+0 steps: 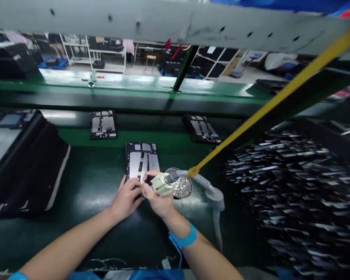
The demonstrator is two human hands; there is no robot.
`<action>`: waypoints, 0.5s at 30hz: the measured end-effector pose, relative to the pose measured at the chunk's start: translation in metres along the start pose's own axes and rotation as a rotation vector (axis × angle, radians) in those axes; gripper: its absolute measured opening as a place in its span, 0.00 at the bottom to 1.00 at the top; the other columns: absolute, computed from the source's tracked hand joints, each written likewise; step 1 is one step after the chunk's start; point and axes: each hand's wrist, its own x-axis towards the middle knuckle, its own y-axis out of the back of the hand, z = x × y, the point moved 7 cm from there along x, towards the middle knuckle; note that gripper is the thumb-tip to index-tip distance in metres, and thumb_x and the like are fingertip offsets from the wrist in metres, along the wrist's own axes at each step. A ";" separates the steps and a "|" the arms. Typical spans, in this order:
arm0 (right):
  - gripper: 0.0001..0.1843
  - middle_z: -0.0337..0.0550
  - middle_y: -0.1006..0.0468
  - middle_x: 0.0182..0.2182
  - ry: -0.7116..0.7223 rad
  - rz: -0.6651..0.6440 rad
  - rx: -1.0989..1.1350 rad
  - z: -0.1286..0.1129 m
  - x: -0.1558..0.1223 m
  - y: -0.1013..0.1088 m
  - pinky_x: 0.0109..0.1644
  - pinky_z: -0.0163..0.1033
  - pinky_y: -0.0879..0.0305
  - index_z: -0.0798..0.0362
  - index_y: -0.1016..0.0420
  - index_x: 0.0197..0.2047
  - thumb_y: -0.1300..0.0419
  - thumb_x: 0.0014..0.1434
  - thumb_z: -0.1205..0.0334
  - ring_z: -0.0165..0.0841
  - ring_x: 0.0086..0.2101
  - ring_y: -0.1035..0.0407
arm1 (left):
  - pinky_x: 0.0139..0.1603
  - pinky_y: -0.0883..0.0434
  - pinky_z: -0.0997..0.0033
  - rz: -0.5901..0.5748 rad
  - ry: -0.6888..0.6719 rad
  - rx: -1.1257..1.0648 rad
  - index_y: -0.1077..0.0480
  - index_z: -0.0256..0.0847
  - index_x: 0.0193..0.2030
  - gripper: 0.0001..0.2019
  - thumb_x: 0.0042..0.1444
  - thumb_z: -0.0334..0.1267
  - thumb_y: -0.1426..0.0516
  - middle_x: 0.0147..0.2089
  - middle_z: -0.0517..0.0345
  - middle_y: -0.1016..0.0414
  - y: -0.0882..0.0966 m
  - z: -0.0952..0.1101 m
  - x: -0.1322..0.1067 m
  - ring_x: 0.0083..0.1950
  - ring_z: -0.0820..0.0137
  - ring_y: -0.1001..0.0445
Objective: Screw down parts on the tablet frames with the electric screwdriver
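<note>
An opened tablet-like device [135, 160] with silver battery panels and black tape strips lies on the green bench, its lower end covered by my hands. My right hand [161, 202] is wrapped around a pale green electric screwdriver [162, 184], whose tip is hidden near the device's lower end. My left hand [127, 199] rests at that same lower edge with fingers curled and thumb below, gripping the device there. Just beyond the screwdriver sits a round dish [183, 187] full of small shiny screws. A blue wrist strap [188, 236] circles my right wrist.
A yellow strap [251, 120] and a grey cable [216, 221] run from the screwdriver. Similar devices lie farther back, at left [103, 125] and right [202, 129]. A tall stack of devices [26, 163] stands left; many blurred dark parts [297, 194] fill the right.
</note>
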 end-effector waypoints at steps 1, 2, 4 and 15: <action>0.11 0.42 0.23 0.40 0.004 0.012 0.020 -0.003 0.002 0.003 0.35 0.39 0.24 0.48 0.26 0.47 0.35 0.61 0.63 0.30 0.30 0.27 | 0.74 0.45 0.40 -0.008 0.004 0.014 0.24 0.48 0.53 0.12 0.64 0.34 0.39 0.55 0.52 0.23 0.000 -0.002 0.005 0.65 0.60 0.30; 0.11 0.41 0.23 0.40 0.006 0.035 0.043 -0.007 0.004 0.008 0.33 0.38 0.25 0.48 0.26 0.47 0.36 0.61 0.64 0.29 0.28 0.28 | 0.74 0.45 0.42 -0.020 0.012 0.033 0.23 0.48 0.53 0.11 0.64 0.34 0.39 0.54 0.53 0.23 0.000 -0.006 0.013 0.65 0.61 0.30; 0.10 0.40 0.24 0.39 0.014 0.103 0.078 -0.013 0.008 0.020 0.29 0.35 0.27 0.47 0.26 0.47 0.36 0.62 0.65 0.27 0.25 0.29 | 0.75 0.46 0.42 -0.035 0.036 0.084 0.23 0.49 0.52 0.10 0.65 0.35 0.39 0.52 0.55 0.22 0.000 -0.021 0.039 0.62 0.62 0.28; 0.10 0.38 0.24 0.27 0.019 0.213 -0.129 -0.003 0.015 0.060 0.25 0.35 0.30 0.51 0.26 0.43 0.34 0.58 0.60 0.30 0.23 0.30 | 0.70 0.36 0.46 0.196 0.439 0.215 0.23 0.43 0.52 0.12 0.65 0.44 0.37 0.59 0.52 0.24 0.071 -0.150 0.198 0.62 0.59 0.28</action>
